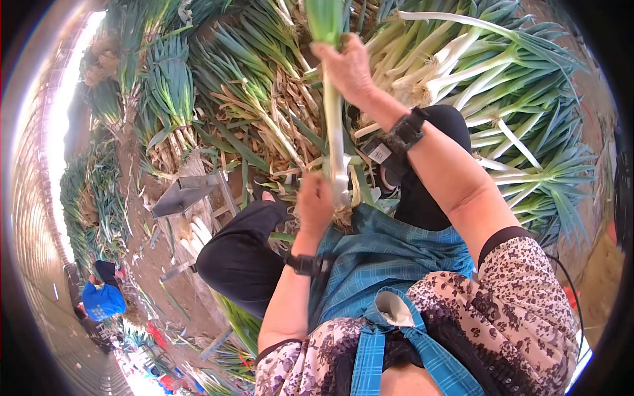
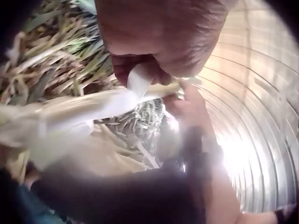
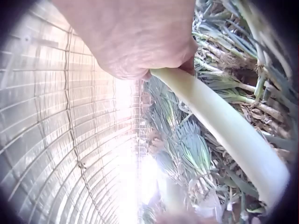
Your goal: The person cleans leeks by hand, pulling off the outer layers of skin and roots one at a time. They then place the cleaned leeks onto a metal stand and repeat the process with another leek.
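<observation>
I hold one long leek [image 1: 335, 132] upright over my lap. My right hand [image 1: 347, 66] grips its upper stalk where the white turns green. My left hand [image 1: 315, 204] is at the root end, just above the blue apron [image 1: 383, 254]. In the left wrist view the left hand [image 2: 154, 37] pinches a strip of white outer skin [image 2: 140, 79] peeling off the leek [image 2: 88, 109]. In the right wrist view the right hand [image 3: 135, 37] is curled round the smooth white stalk [image 3: 219, 121], which runs down to the right.
Heaps of loose leeks [image 1: 475, 86] and tied bundles [image 1: 168, 86] lie on the dirt ahead. A grey metal stand [image 1: 185, 195] is at the left, with peeled white leeks [image 1: 195, 237] beside it. A person in blue [image 1: 102, 300] crouches far left under the greenhouse tunnel wall [image 1: 39, 165].
</observation>
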The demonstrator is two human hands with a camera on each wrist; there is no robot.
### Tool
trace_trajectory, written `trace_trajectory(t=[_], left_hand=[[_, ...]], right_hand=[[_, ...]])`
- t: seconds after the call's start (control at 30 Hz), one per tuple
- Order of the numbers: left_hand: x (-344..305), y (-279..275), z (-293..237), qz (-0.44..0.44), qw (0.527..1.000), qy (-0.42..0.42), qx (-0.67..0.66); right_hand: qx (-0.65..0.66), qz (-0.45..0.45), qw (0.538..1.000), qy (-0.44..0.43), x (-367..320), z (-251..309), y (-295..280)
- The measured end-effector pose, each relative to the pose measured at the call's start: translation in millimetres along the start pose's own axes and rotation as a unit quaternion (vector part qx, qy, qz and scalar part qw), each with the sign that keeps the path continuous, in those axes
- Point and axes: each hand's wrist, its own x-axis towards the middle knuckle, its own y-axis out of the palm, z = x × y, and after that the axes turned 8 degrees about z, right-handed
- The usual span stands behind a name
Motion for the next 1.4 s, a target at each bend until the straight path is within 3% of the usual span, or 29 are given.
trace_trajectory(t=[0.03,0.1,0.17,0.23,0.27,0.33,0.37,0.4,0.43,0.47,0.6,0.7,0.77,0.83,0.9,0.93,1.0,1.03,1.07,1.13,1.17,1.2,1.27,1.33,1.4], left_hand=[[-25.0,3.9,19.5,-0.005,1.0,0.0,0.001],[-63.4,1.6,52.9,0.175,0.975,-0.11,0.082],[-40.7,-29.0,55.6,0.068,0.978,-0.196,-0.012],[5.3,-51.4,12.7,-0.111,0.984,-0.106,0.088],[29.5,-58.7,-5.7,-0.121,0.981,-0.02,0.15],[59.9,-58.5,-47.5,-0.064,0.998,0.024,-0.005],[65.5,-46.6,-66.4,0.006,0.975,-0.018,-0.223],[66.0,-38.5,-68.2,0.006,0.974,-0.016,-0.226],[65.7,-29.7,-65.3,0.145,0.94,-0.082,-0.298],[64.5,-19.4,-62.2,0.283,0.877,-0.145,-0.36],[30.3,-5.8,-59.8,0.292,0.854,-0.153,-0.402],[12.6,-15.6,-56.9,0.326,0.856,-0.171,-0.362],[6.8,-26.7,-54.8,0.303,0.89,-0.164,-0.299],[-20.3,-35.5,-42.1,0.324,0.883,-0.206,-0.271],[-72.0,-29.3,-0.6,0.276,0.953,0.005,-0.123],[-76.0,-37.4,1.4,0.276,0.954,0.004,-0.12],[-87.2,-52.8,1.5,0.302,0.881,-0.311,-0.188],[-64.4,-63.8,-12.7,0.302,0.909,-0.257,-0.129],[-63.6,-50.2,3.7,0.166,0.968,-0.144,-0.122],[-16.2,-53.6,-41.8,0.092,0.995,-0.04,-0.003],[1.2,-45.8,-57.4,0.09,0.995,-0.038,-0.003],[16.1,-35.8,-71.5,0.057,0.993,0.049,0.092],[32.5,-19.9,-78.7,0.024,0.973,0.135,0.185],[35.8,-4.3,-72.3,0.087,0.961,0.149,0.215],[32.4,2.9,-53.6,0.075,0.962,0.169,0.199]], right_hand=[[0.073,-0.02,0.997,-0.025,4.2,4.3,-5.9],[0.101,-0.049,0.992,-0.056,21.1,1.5,-18.3],[0.106,-0.048,0.991,-0.067,18.3,-1.7,-27.7],[0.146,-0.012,0.987,-0.063,16.5,0.3,-27.3],[0.156,-0.023,0.987,-0.038,10.5,5.4,-23.5],[0.196,0.0,0.981,-0.013,4.4,9.3,-20.3],[0.236,0.017,0.972,0.016,0.7,10.8,-19.8],[0.262,0.028,0.964,0.033,-4.9,16.8,-19.0],[0.259,0.027,0.965,0.031,-5.1,20.5,-21.0],[0.254,0.024,0.966,0.049,-4.7,24.0,-25.0],[0.242,-0.004,0.967,0.086,15.7,29.0,-55.5],[0.243,-0.041,0.964,0.099,39.9,24.0,-77.4],[0.284,-0.081,0.948,0.119,43.6,19.4,-83.8],[0.27,-0.094,0.949,0.132,63.3,4.9,-102.0],[0.282,-0.102,0.948,0.106,101.7,-17.0,-137.0],[0.254,-0.14,0.954,0.079,100.2,-8.8,-141.6],[0.226,-0.192,0.95,0.099,93.7,-6.4,-132.6],[0.195,-0.238,0.945,0.113,92.5,-3.6,-123.1],[0.166,-0.283,0.937,0.122,91.0,0.2,-112.8],[0.131,-0.287,0.941,0.125,80.1,5.4,-92.6],[0.092,-0.29,0.944,0.129,74.6,8.4,-84.1],[0.052,-0.293,0.946,0.132,71.4,11.4,-80.0],[0.058,-0.281,0.95,0.121,68.8,10.6,-80.4],[0.064,-0.275,0.952,0.114,68.0,2.1,-86.9],[0.079,-0.306,0.944,0.09,73.1,-3.3,-96.8]])
